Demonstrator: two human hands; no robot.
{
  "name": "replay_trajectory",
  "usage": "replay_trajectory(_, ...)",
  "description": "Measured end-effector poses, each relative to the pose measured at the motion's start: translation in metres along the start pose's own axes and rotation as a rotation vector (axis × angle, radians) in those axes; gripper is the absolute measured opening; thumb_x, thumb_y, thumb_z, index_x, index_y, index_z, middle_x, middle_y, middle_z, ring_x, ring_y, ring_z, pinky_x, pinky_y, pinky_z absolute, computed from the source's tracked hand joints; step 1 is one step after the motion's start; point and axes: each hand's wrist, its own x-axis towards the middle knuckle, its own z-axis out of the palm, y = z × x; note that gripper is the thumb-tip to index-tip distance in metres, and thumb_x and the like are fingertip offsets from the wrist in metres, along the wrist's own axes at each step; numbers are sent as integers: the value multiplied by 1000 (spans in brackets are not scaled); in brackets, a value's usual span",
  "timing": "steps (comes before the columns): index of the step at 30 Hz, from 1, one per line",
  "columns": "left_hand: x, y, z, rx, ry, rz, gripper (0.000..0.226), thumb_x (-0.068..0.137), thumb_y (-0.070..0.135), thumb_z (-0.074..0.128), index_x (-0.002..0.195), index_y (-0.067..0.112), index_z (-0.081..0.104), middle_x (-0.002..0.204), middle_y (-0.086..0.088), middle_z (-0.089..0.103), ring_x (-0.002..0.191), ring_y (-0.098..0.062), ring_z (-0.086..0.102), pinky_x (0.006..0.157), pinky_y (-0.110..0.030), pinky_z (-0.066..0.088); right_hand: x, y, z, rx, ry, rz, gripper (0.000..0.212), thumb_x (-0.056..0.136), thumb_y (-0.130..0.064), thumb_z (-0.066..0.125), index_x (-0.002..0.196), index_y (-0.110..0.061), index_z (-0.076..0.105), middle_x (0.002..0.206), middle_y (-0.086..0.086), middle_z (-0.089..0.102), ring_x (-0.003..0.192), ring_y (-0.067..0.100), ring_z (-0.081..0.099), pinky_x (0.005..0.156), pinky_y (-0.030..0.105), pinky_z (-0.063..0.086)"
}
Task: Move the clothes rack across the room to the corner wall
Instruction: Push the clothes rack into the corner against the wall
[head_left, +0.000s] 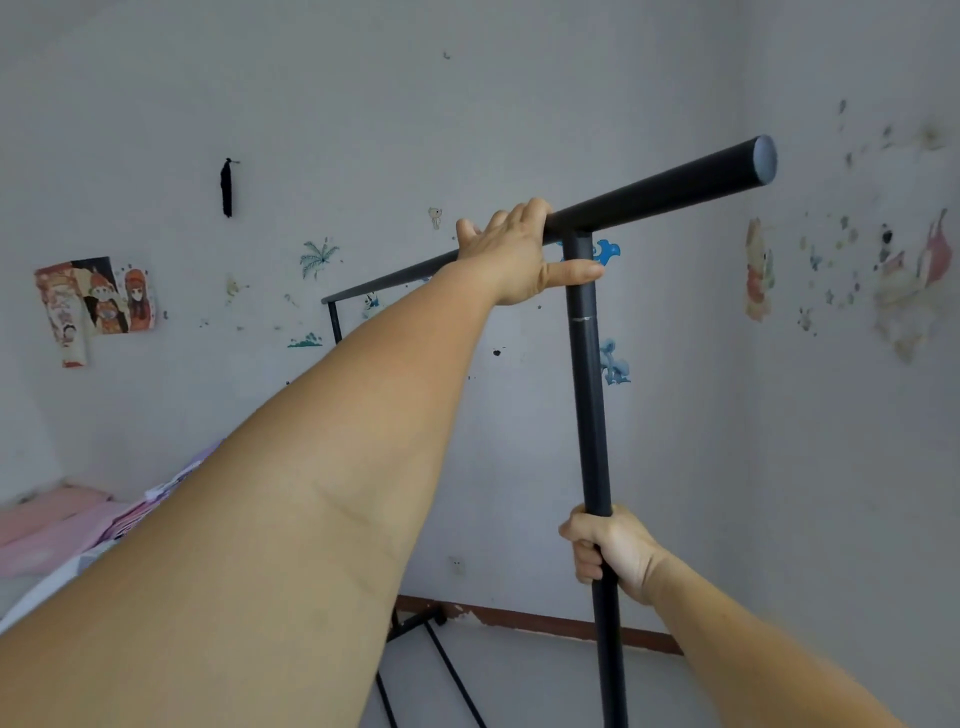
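The black metal clothes rack (589, 395) stands right in front of me, bare of clothes. Its top bar runs from the far left to a capped end at the upper right. My left hand (514, 254) grips that top bar where it joins the near upright post, thumb laid across the post. My right hand (613, 551) is wrapped around the same upright post lower down. The rack's base rails and a caster (441, 621) show near the floor, partly hidden behind my left arm.
A corner where two pale walls meet (743, 364) lies just behind the rack, both covered in stickers and posters. A bed with pink bedding (62, 525) sits at the left. A brown skirting strip (545, 621) runs along the floor.
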Motion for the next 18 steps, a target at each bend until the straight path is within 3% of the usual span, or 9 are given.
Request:
replay_trajectory(7, 22, 17, 16, -83, 8, 10, 78, 60, 83, 41, 111, 25, 38, 108, 10, 38, 101, -13, 32, 84, -37, 16, 4, -1, -27, 8, 8, -14, 44, 77, 1, 53, 42, -19, 36, 42, 3, 34, 37, 18, 31, 43, 26, 34)
replay_trajectory(12, 19, 5, 9, -281, -70, 42, 64, 58, 79, 50, 101, 35, 35, 109, 10, 40, 102, -19, 40, 83, -35, 25, 1, 0, -26, 18, 18, -6, 42, 76, 1, 54, 43, -19, 36, 43, 3, 34, 37, 17, 31, 43, 25, 33)
replay_trajectory(18, 4, -5, 1, -76, -56, 7, 82, 59, 85, 39, 114, 24, 37, 110, 7, 37, 103, -14, 34, 85, -42, 21, -11, 3, -10, 2, 16, -7, 36, 68, -4, 57, 41, -21, 39, 42, 3, 35, 37, 17, 32, 42, 25, 35)
